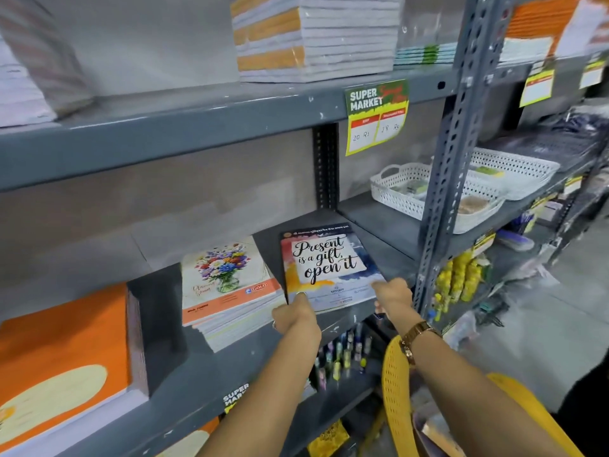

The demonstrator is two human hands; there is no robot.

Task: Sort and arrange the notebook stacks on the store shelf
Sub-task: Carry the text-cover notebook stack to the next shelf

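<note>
A notebook with the words "Present is a gift, open it" [328, 263] lies on the grey middle shelf [230, 367]. My left hand [295, 313] grips its near left corner, thumb on the cover. My right hand [393, 293] holds its near right corner. Just left of it sits a slightly fanned stack of flower-cover notebooks [227, 285]. Further left is a tall stack with orange covers [62, 357]. On the upper shelf stands a wrapped pile of white and orange notebooks [313, 34].
A perforated grey upright [451, 179] stands right of the notebook. White baskets [425, 192] sit on the shelf beyond it. A price tag [375, 117] hangs from the upper shelf edge. Small bottles [342, 354] fill the shelf below. A yellow basket [398, 390] hangs on my right arm.
</note>
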